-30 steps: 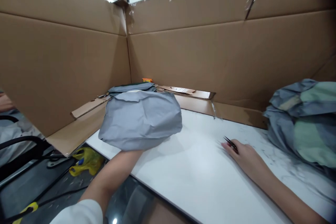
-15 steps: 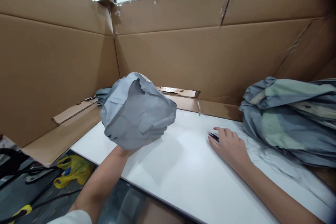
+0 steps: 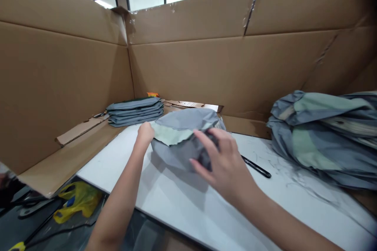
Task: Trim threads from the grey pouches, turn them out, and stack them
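A grey-blue fabric piece [image 3: 191, 117] with a pale green strip along its near edge is held a little above the white table. My left hand [image 3: 145, 133] is closed on its left end, pinching the cloth. At the right end, my right hand [image 3: 226, 160] is slightly blurred, with thumb and fingers spread beside the cloth; the fingertips reach its edge. Behind my right hand, a slim black tool [image 3: 256, 166] lies on the table, partly hidden; its kind does not show clearly.
A neat stack of folded grey-blue cloth [image 3: 135, 111] sits at the back left. To the right rises a loose heap of grey-blue and green fabric [image 3: 321, 137]. Cardboard walls [image 3: 188, 70] surround the white tabletop [image 3: 182, 204]. A yellow plastic bag [image 3: 79, 200] is below, left.
The fabric piece has come down and turned, showing its green strip. My left hand now grips its left edge. My right hand has left the black tool and moved left to the cloth.
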`<state>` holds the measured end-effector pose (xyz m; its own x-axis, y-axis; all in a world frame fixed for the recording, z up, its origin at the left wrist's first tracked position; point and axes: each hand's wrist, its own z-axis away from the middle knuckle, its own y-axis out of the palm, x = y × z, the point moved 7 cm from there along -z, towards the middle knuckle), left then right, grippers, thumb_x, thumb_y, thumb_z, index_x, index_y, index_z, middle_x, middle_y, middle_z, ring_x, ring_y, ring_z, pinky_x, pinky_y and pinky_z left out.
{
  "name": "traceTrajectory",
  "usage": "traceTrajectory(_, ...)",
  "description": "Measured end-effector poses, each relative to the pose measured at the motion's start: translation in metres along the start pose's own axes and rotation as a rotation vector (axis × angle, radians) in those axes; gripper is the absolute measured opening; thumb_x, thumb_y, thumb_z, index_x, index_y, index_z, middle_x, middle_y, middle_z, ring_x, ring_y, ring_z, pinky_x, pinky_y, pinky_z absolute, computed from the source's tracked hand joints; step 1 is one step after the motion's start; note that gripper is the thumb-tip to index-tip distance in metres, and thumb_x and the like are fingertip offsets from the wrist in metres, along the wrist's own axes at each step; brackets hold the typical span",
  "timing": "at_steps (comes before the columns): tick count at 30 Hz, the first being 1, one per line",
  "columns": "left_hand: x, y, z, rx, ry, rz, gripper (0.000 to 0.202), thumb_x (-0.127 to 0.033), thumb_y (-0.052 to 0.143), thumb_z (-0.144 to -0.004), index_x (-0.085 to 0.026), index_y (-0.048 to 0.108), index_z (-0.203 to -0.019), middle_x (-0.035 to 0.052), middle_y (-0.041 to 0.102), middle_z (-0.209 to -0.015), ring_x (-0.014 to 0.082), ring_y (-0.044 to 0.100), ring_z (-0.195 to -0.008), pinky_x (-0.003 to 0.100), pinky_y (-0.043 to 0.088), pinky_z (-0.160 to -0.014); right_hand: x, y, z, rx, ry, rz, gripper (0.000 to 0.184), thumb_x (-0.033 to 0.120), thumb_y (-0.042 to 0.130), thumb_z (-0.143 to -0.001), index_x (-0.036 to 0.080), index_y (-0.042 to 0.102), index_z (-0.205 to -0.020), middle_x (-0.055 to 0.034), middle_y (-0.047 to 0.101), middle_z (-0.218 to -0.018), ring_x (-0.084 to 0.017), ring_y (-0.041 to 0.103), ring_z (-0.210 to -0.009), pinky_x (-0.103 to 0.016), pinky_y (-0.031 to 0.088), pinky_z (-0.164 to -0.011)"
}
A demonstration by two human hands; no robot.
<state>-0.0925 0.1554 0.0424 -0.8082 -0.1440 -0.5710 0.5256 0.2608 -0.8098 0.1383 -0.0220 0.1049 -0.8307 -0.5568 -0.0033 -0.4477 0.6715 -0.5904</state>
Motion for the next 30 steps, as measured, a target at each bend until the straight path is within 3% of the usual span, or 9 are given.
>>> traceTrajectory(3, -0.010, 0.016, -0.002, 0.093, 0.025, 0.119, 0.031, -0.036, 0.037, -0.093, -0.011, 0.054, -0.098, 0.0053, 0.059, -0.084, 0.0110, 0.058, -0.062, 0.025, 0.050, -0.056, -0.069, 0.031, 0.036, 0.228, 0.389, -0.179, 0.062, 0.040, 0.053, -0.081, 0.027, 0.031, -0.137, -0.0112, 0.047, -0.108, -0.026, 0.049, -0.101, -0.045, 0.047, -0.084)
traceTrajectory(5, -0.017, 0.024, 0.004, 0.145, 0.067, 0.203, 0.036, -0.035, 0.024, -0.094, -0.012, 0.052, -0.095, 0.0061, 0.058, -0.080, 0.0109, 0.056, -0.051, 0.024, 0.047, -0.046, -0.099, 0.045, 0.066, 0.313, 0.590, -0.362, 0.056, 0.042, 0.052, -0.080, 0.029, 0.036, -0.132, -0.0091, 0.044, -0.109, -0.024, 0.049, -0.103, -0.039, 0.050, -0.081)
traceTrajectory(10, -0.027, 0.030, 0.025, 0.318, 0.117, 0.339, 0.046, -0.052, 0.024, -0.088, -0.016, 0.052, -0.090, 0.0021, 0.055, -0.068, 0.0137, 0.055, -0.046, 0.024, 0.046, -0.042, -0.157, 0.048, 0.091, 0.154, 1.070, -0.836, 0.041, 0.035, 0.046, -0.077, 0.028, 0.048, -0.117, -0.0017, 0.049, -0.096, -0.014, 0.055, -0.081, -0.031, 0.046, -0.081)
traceTrajectory(11, -0.028, 0.030, 0.027, 0.364, 0.121, 0.348, 0.049, -0.058, 0.028, -0.085, -0.016, 0.053, -0.089, 0.0018, 0.055, -0.066, 0.0144, 0.055, -0.046, 0.025, 0.047, -0.043, -0.166, 0.053, 0.092, 0.166, 1.216, -0.916, 0.044, 0.036, 0.046, -0.077, 0.029, 0.045, -0.120, -0.0006, 0.051, -0.092, -0.013, 0.055, -0.076, -0.031, 0.046, -0.079)
traceTrajectory(14, -0.032, 0.035, 0.029, 0.511, 0.145, 0.407, 0.054, -0.067, 0.048, -0.072, -0.017, 0.058, -0.090, 0.0044, 0.062, -0.078, 0.0176, 0.061, -0.063, 0.026, 0.050, -0.053, -0.178, 0.067, 0.079, 0.278, 1.326, -1.018, 0.042, 0.039, 0.058, -0.073, 0.027, 0.053, -0.113, -0.0022, 0.059, -0.098, -0.017, 0.058, -0.086, -0.029, 0.047, -0.077)
traceTrajectory(20, -0.038, 0.038, 0.027, 0.460, 0.153, 0.713, 0.068, -0.067, 0.060, -0.061, -0.018, 0.058, -0.107, 0.0071, 0.066, -0.095, 0.0211, 0.060, -0.084, 0.025, 0.048, -0.066, -0.168, 0.081, 0.071, 0.250, 1.276, -1.168, 0.043, 0.046, 0.060, -0.073, 0.025, 0.055, -0.110, -0.0037, 0.063, -0.109, -0.019, 0.061, -0.091, -0.027, 0.048, -0.072)
traceTrajectory(24, -0.047, 0.006, 0.042, 0.465, 0.372, 0.771, 0.061, -0.059, 0.058, -0.072, -0.024, 0.049, -0.121, 0.0079, 0.061, -0.109, 0.0229, 0.058, -0.099, 0.029, 0.049, -0.079, -0.174, 0.026, 0.038, 0.017, 0.799, -1.149, 0.045, 0.036, 0.069, -0.069, 0.026, 0.051, -0.109, -0.0020, 0.062, -0.106, -0.016, 0.060, -0.086, -0.025, 0.048, -0.070)
traceTrajectory(27, -0.048, -0.020, 0.059, 0.629, 0.617, 0.540, 0.060, -0.051, 0.061, -0.073, -0.032, 0.043, -0.127, 0.0063, 0.051, -0.126, 0.0246, 0.051, -0.114, 0.034, 0.048, -0.090, -0.171, -0.027, 0.020, -0.079, 0.449, -0.926, 0.029, 0.026, 0.074, -0.066, 0.023, 0.056, -0.089, -0.0017, 0.065, -0.087, -0.018, 0.060, -0.086, -0.032, 0.048, -0.076)
traceTrajectory(30, -0.040, -0.031, 0.073, 0.696, 0.706, 0.274, 0.056, -0.041, 0.057, -0.080, -0.038, 0.036, -0.131, 0.0043, 0.038, -0.138, 0.0237, 0.040, -0.127, 0.036, 0.046, -0.096, -0.155, -0.050, 0.024, -0.054, 0.218, -0.709, 0.011, 0.019, 0.066, -0.072, 0.022, 0.056, -0.069, -0.0025, 0.066, -0.072, -0.021, 0.061, -0.087, -0.039, 0.048, -0.080)
